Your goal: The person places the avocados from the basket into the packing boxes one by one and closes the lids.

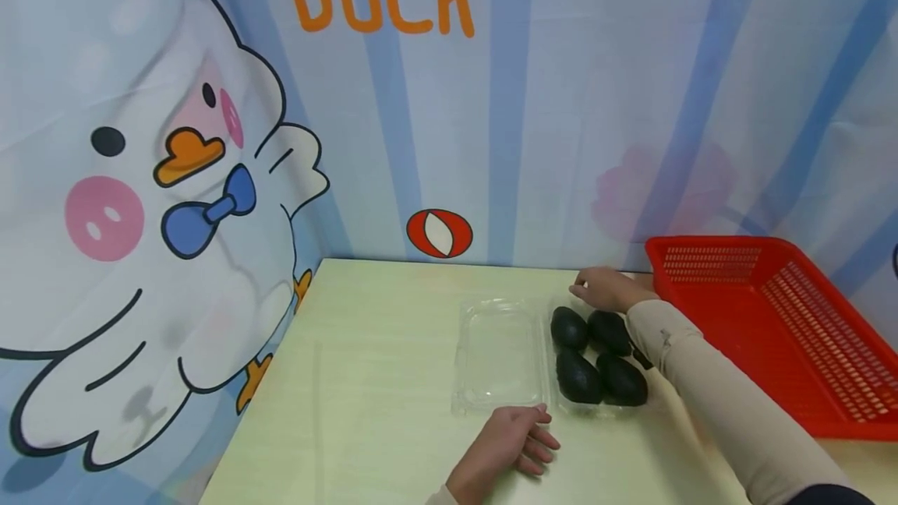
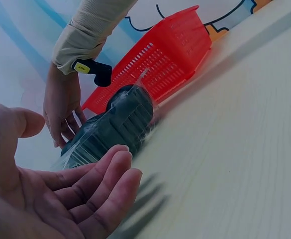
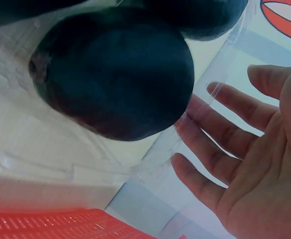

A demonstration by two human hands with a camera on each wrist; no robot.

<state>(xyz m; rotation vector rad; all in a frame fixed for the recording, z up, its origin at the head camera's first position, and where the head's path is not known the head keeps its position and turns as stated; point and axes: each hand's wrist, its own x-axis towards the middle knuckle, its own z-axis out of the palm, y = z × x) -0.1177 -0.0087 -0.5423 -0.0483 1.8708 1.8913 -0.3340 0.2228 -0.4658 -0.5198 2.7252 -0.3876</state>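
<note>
A clear plastic clamshell lies open on the pale table, its empty lid (image 1: 500,353) to the left. Its base holds several dark avocados (image 1: 596,357). My left hand (image 1: 515,439) rests on the table at the lid's near corner with relaxed fingers and holds nothing. My right hand (image 1: 606,289) lies at the base's far edge. In the right wrist view its straight fingers (image 3: 210,134) lie against the clear rim (image 3: 150,169), beside an avocado (image 3: 115,74). The left wrist view has my open left palm (image 2: 85,194), the packed avocados (image 2: 120,122) and the right hand (image 2: 63,112) behind them.
A red slotted basket (image 1: 772,326) stands at the right of the table, close behind my right forearm, and nothing shows inside it. A printed duck backdrop closes off the table's far and left sides. Bare tabletop (image 1: 365,380) stretches to the left of the clamshell.
</note>
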